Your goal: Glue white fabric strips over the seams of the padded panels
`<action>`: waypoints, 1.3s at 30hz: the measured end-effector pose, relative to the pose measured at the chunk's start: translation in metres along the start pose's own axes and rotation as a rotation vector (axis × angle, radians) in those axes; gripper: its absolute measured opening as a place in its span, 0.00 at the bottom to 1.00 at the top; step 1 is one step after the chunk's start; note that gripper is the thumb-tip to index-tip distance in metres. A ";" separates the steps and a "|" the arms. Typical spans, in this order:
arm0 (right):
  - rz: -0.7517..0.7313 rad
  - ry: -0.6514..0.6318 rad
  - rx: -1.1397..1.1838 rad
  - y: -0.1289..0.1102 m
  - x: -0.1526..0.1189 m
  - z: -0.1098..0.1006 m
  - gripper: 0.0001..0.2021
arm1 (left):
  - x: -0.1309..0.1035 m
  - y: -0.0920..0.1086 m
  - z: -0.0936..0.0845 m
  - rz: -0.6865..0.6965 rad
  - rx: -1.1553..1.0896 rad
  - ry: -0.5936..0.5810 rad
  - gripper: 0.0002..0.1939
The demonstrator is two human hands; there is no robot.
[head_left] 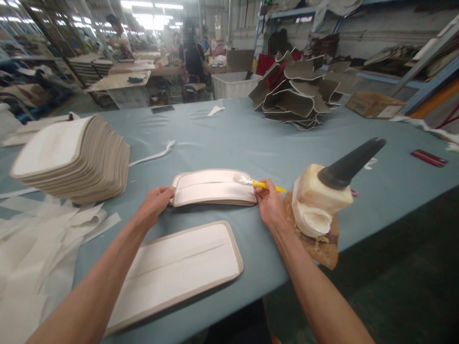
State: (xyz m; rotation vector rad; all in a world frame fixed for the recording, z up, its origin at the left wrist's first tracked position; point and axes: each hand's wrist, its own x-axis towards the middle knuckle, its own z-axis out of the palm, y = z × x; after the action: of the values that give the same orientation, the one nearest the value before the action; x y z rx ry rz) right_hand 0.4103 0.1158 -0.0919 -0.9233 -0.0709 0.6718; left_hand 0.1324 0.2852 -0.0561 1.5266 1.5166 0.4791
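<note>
Two hands are at the ends of a small stack of pale padded panels (211,192) on the blue-green table. My left hand (162,198) pinches the stack's left end. My right hand (268,200) has its fingers closed round a yellow-handled brush (267,185) and touches the stack's right end; the pale bristles lie over the top panel. Nearer to me lies a larger white panel with a beige border (201,255), partly behind my left forearm. Right of my right hand, a cut-open whitish container (311,205) with a dark handle-like piece stands on a brown board (328,246).
A tall stack of beige panels (103,157) stands at the left, with white strips (39,248) in front. Grey curved pieces (297,95) are piled at the back right, near a cardboard box (375,104). A red item (429,157) lies far right. People are in the background.
</note>
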 end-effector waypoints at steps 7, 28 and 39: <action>0.048 -0.033 0.014 -0.007 0.001 -0.002 0.12 | -0.009 0.013 -0.002 -0.035 -0.320 -0.144 0.12; -0.030 -0.115 0.036 -0.061 -0.006 0.005 0.12 | -0.095 0.047 -0.050 0.123 -1.159 -0.121 0.38; 0.207 -0.119 -0.308 0.014 -0.020 0.052 0.12 | -0.134 0.043 -0.113 0.407 -1.230 0.071 0.53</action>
State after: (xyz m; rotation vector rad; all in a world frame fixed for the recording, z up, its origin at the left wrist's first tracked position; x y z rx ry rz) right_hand 0.3704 0.1477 -0.0661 -1.1966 -0.1906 0.9248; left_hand 0.0446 0.2031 0.0786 0.7787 0.6252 1.3871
